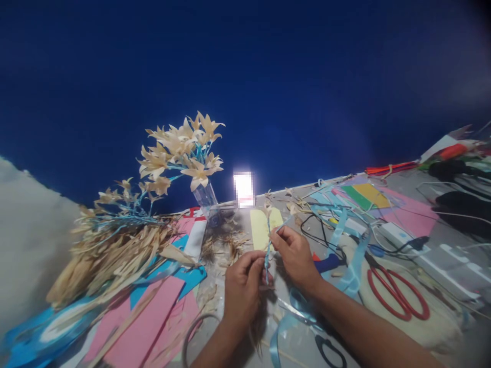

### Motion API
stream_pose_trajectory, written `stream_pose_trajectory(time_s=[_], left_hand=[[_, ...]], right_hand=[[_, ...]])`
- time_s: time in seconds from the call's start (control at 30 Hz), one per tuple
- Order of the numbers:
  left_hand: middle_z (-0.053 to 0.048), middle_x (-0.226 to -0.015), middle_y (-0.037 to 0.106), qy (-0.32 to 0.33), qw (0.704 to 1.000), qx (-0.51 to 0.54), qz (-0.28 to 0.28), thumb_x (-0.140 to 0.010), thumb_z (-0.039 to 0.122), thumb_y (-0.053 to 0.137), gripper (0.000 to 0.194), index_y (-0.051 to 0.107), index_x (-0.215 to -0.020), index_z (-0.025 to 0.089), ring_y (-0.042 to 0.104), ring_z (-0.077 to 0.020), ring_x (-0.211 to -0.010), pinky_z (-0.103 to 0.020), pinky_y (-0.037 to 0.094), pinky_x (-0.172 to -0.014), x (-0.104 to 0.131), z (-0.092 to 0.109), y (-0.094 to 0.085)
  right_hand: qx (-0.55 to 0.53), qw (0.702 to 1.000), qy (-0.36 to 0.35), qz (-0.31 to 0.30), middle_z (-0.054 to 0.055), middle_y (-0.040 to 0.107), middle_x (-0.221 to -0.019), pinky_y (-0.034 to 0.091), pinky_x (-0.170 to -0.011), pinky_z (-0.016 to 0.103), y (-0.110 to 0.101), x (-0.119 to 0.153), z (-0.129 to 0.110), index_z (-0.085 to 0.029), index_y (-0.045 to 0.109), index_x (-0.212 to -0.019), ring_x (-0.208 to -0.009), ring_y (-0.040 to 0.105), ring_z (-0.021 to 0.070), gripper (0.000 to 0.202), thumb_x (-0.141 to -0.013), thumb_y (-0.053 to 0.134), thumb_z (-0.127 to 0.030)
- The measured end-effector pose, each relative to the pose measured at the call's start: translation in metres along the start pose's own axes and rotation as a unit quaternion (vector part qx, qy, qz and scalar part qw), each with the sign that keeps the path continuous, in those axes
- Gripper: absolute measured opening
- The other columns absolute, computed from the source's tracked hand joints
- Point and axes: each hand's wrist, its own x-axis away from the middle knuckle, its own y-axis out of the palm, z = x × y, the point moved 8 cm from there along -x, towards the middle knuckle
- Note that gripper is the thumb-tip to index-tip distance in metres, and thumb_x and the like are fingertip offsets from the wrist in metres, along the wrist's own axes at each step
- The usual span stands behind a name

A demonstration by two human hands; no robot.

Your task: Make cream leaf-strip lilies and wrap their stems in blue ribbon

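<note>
My left hand (245, 283) is closed around the lower part of a thin stem (268, 240) wrapped in light blue ribbon. The stem stands nearly upright, with small dried, husk-like pieces at its top. Higher up on it, my right hand (293, 255) pinches thumb against finger, with a narrow strip of blue ribbon (284, 223) showing just above the fingers. A yellow paper piece (260, 230) lies behind the stem. Below my right forearm are scissors with dark handles (330, 352) and a loose length of blue ribbon (276, 335).
At the left stand husk flowers (180, 145) in a clear vase (206, 199). Dried husks (111, 250), pink paper (143, 322) and a blue ribbon roll (63, 324) lie nearer. Rightward are red-handled scissors (399, 296), a white power strip (441, 266), cables and coloured paper (366, 197).
</note>
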Motion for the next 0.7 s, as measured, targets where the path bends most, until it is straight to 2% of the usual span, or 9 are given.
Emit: stream_pose_trajectory(time_s=[0.03, 0.1, 0.17, 0.2, 0.3, 0.37, 0.43, 0.53, 0.7], left_hand=[[0.001, -0.060, 0.059, -0.083, 0.990, 0.105, -0.040, -0.087, 0.025, 0.065, 0.010, 0.069, -0.084, 0.016, 0.052, -0.0087, -0.047, -0.019, 0.045, -0.047, 0.000, -0.011, 0.008], [0.005, -0.058, 0.051, -0.217, 0.916, 0.310, -0.131, -0.078, 0.021, 0.074, 0.012, 0.064, -0.078, 0.014, 0.037, -0.0023, -0.038, -0.012, 0.030, -0.036, 0.005, -0.026, 0.033], [0.007, -0.058, 0.047, -0.284, 0.845, 0.416, -0.182, -0.071, 0.015, 0.079, 0.019, 0.061, -0.076, 0.012, 0.031, 0.0002, -0.036, -0.010, 0.024, -0.033, 0.010, -0.033, 0.048], [0.005, -0.059, 0.049, -0.302, 0.837, 0.417, -0.187, -0.070, 0.016, 0.080, 0.020, 0.062, -0.078, 0.012, 0.036, -0.0009, -0.038, -0.010, 0.028, -0.035, 0.011, -0.038, 0.051], [-0.004, -0.070, 0.062, -0.262, 0.924, 0.269, -0.076, -0.080, 0.035, 0.075, 0.024, 0.066, -0.083, 0.013, 0.058, -0.0117, -0.053, -0.021, 0.048, -0.047, 0.004, -0.054, 0.028], [-0.007, -0.081, 0.068, -0.149, 0.982, 0.108, 0.038, -0.082, 0.042, 0.072, 0.027, 0.069, -0.086, 0.016, 0.064, -0.0172, -0.068, -0.026, 0.052, -0.060, -0.001, -0.043, 0.001], [-0.006, -0.088, 0.070, -0.031, 0.994, -0.027, 0.103, -0.078, 0.039, 0.076, 0.021, 0.072, -0.087, 0.020, 0.065, -0.0196, -0.079, -0.029, 0.053, -0.071, 0.001, -0.021, -0.013], [-0.006, -0.085, 0.072, 0.011, 0.993, -0.075, 0.094, -0.071, 0.035, 0.081, 0.018, 0.075, -0.081, 0.021, 0.066, -0.0222, -0.082, -0.033, 0.054, -0.077, 0.003, -0.008, -0.010], [-0.003, -0.071, 0.066, -0.173, 0.970, 0.168, -0.020, -0.073, 0.047, 0.078, 0.034, 0.065, -0.072, 0.016, 0.063, -0.0159, -0.059, -0.031, 0.055, -0.059, 0.003, -0.033, 0.016]], right_hand=[[-0.022, 1.000, 0.007, -0.015, -0.004, 0.051, -0.061, 0.037, -0.056, 0.025, 0.002, -0.001, 0.002, -0.019, 0.058, -0.068, -0.057, 0.045, 0.0123, 0.033, -0.081, 0.068, -0.047], [-0.071, 0.996, 0.025, -0.048, -0.004, 0.049, -0.060, 0.036, -0.055, 0.025, 0.008, -0.001, 0.007, -0.019, 0.057, -0.068, -0.056, 0.043, 0.0117, 0.034, -0.081, 0.070, -0.048], [-0.088, 0.993, 0.032, -0.066, -0.004, 0.049, -0.060, 0.035, -0.055, 0.025, 0.011, -0.002, 0.009, -0.019, 0.056, -0.068, -0.055, 0.042, 0.0115, 0.034, -0.081, 0.069, -0.048], [-0.076, 0.995, 0.028, -0.062, -0.004, 0.049, -0.059, 0.035, -0.055, 0.025, 0.011, -0.002, 0.008, -0.019, 0.056, -0.067, -0.055, 0.042, 0.0115, 0.035, -0.082, 0.069, -0.047], [-0.003, 1.000, -0.010, -0.005, -0.005, 0.045, -0.058, 0.034, -0.054, 0.025, 0.001, -0.004, 0.000, -0.020, 0.053, -0.064, -0.055, 0.040, 0.0116, 0.035, -0.083, 0.066, -0.046], [0.033, 0.998, -0.035, 0.032, -0.005, 0.044, -0.058, 0.033, -0.053, 0.025, -0.005, -0.002, -0.006, -0.020, 0.052, -0.065, -0.056, 0.039, 0.0117, 0.034, -0.085, 0.063, -0.045], [0.052, 0.997, -0.050, 0.041, -0.005, 0.045, -0.060, 0.034, -0.055, 0.025, -0.005, 0.001, -0.008, -0.020, 0.053, -0.068, -0.057, 0.039, 0.0120, 0.032, -0.088, 0.061, -0.044], [0.058, 0.996, -0.064, 0.029, -0.004, 0.049, -0.064, 0.038, -0.058, 0.026, -0.001, 0.005, -0.009, -0.020, 0.055, -0.072, -0.059, 0.043, 0.0130, 0.029, -0.090, 0.060, -0.042], [0.057, 0.997, -0.051, 0.006, -0.005, 0.048, -0.062, 0.036, -0.055, 0.026, 0.001, 0.003, -0.007, -0.020, 0.057, -0.074, -0.057, 0.042, 0.0127, 0.029, -0.089, 0.060, -0.044]])
